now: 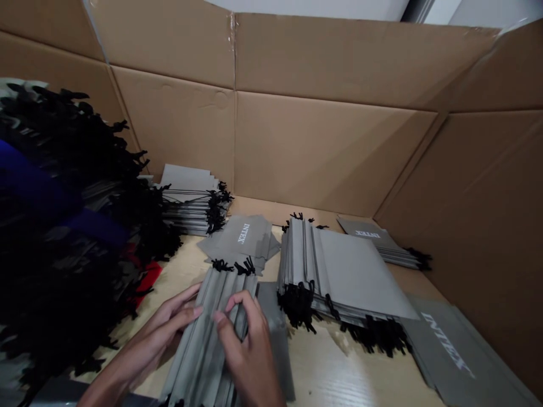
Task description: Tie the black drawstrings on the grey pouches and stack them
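Grey pouches (203, 339) between left hand (169, 322), right hand (248, 353)

Head-worn view, facing forward and down, close above the table (339, 373)

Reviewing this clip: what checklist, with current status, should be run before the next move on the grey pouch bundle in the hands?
1. Both hands on it: left hand and right hand hold the grey pouch bundle: ok.
2. Edges squared: the bundle is fanned: not ok.
3. Black cords gathered at the far end: ok.
4. Neighbouring stack apart from the hands: ok.
5. Pouch count: cannot tell.
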The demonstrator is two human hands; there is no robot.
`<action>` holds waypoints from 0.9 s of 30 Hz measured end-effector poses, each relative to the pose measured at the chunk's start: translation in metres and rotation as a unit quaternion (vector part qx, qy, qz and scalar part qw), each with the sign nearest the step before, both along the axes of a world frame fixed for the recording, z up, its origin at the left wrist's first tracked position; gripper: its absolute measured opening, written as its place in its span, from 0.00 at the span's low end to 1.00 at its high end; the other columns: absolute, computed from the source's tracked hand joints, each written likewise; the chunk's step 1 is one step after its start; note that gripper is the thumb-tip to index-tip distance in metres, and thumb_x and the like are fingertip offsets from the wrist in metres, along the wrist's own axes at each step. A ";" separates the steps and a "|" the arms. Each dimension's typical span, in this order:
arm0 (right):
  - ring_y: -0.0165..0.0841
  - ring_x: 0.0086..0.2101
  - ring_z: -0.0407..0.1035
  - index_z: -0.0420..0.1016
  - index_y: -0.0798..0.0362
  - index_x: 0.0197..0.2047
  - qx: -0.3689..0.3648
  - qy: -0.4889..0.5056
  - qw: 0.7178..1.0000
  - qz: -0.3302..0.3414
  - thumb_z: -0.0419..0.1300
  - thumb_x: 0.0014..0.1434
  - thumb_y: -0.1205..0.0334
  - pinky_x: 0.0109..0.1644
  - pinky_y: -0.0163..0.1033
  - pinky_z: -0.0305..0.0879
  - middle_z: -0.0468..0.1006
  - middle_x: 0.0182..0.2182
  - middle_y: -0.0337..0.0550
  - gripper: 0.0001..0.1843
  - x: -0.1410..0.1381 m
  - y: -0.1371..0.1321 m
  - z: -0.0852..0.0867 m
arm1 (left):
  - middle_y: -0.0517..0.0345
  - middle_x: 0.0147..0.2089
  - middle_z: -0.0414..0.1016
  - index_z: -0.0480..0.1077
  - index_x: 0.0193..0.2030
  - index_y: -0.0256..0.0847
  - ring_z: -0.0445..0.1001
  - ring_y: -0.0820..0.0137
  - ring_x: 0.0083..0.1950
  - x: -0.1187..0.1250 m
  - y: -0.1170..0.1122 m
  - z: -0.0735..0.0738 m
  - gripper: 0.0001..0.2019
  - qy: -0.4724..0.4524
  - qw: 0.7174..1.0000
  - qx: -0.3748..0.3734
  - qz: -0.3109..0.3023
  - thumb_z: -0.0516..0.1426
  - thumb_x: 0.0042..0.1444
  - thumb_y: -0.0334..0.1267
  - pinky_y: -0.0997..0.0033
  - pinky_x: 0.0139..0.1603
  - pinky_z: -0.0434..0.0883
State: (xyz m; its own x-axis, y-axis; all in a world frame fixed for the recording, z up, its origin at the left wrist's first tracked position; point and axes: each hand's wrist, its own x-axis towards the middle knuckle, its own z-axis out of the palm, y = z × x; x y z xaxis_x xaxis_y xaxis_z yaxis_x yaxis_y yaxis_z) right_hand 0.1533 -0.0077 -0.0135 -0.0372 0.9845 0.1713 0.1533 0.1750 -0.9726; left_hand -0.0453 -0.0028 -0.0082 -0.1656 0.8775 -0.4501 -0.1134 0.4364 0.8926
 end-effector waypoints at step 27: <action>0.39 0.44 0.74 0.72 0.45 0.41 -0.040 0.006 0.999 0.008 0.56 0.65 0.62 0.50 0.40 0.69 0.74 0.41 0.38 0.04 0.002 -0.002 0.003 | 0.43 0.65 0.84 0.70 0.76 0.46 0.82 0.47 0.63 0.008 0.002 0.013 0.42 0.011 0.991 0.070 -0.110 0.70 0.59 0.59 0.64 0.49 0.79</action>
